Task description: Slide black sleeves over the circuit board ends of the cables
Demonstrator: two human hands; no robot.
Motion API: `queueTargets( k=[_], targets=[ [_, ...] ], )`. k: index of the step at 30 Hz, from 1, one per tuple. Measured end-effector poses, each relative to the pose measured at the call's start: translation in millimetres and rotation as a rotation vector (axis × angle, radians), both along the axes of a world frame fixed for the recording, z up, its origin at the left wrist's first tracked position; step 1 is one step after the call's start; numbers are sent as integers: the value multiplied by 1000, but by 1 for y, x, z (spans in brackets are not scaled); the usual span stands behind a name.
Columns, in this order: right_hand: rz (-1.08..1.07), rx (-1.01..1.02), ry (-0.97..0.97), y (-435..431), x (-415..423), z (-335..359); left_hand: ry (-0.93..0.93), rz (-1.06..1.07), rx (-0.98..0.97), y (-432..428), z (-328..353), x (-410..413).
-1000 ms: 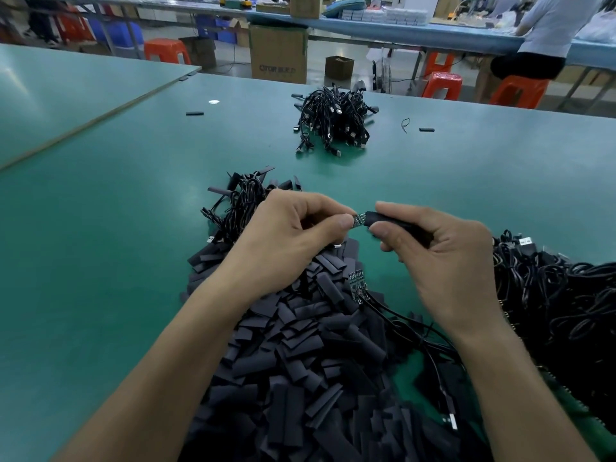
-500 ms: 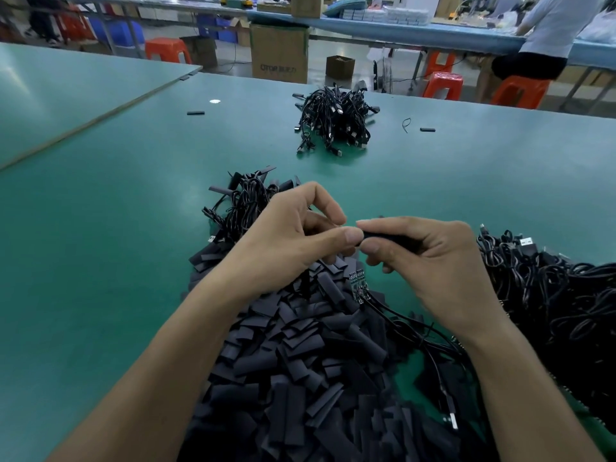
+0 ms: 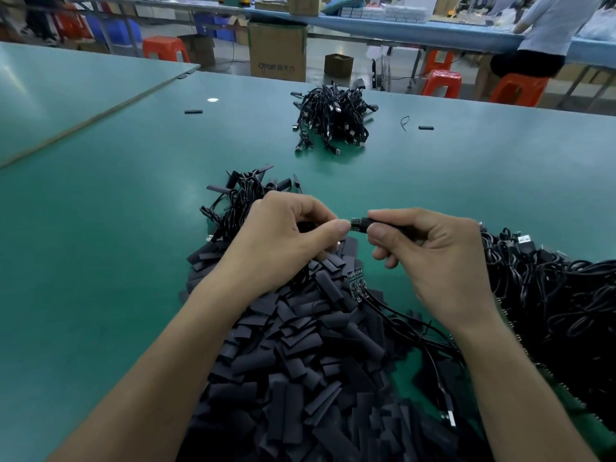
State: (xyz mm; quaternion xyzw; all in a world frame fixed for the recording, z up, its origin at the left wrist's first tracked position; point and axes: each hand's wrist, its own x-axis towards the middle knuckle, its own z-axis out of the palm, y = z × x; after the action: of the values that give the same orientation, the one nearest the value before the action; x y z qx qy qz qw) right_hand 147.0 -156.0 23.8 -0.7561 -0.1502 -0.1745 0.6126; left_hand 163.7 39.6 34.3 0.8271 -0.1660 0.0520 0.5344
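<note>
My right hand pinches a black sleeve between thumb and forefinger; the small circuit board end sticks out of its left end. My left hand has its fingers curled, and its thumb tip touches the board's tip. Whether it holds anything else is hidden. Below both hands lies a big heap of loose black sleeves. Two bare circuit boards with their cables lie on that heap.
A tangle of black cables fills the right side. Another cable bundle lies behind my left hand, a third pile farther back. Stray sleeves dot the green table. A seated person works at the far bench.
Half a second ago my fingertips met and covered the board. Now my hands have drawn slightly apart and the board's tip shows at the sleeve's left end.
</note>
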Motion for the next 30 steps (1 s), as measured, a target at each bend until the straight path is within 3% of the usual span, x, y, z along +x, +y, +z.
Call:
queueTargets(
  k=[13, 25, 30],
  targets=[
    [28, -74, -35, -3, -1, -2, 11, -64, 35, 0, -1, 1],
    [112, 41, 18, 2, -1, -3, -14, -65, 48, 1, 2, -1],
    [-16, -12, -30, 5, -2, -2, 51, -82, 11, -2, 3, -2]
  ],
)
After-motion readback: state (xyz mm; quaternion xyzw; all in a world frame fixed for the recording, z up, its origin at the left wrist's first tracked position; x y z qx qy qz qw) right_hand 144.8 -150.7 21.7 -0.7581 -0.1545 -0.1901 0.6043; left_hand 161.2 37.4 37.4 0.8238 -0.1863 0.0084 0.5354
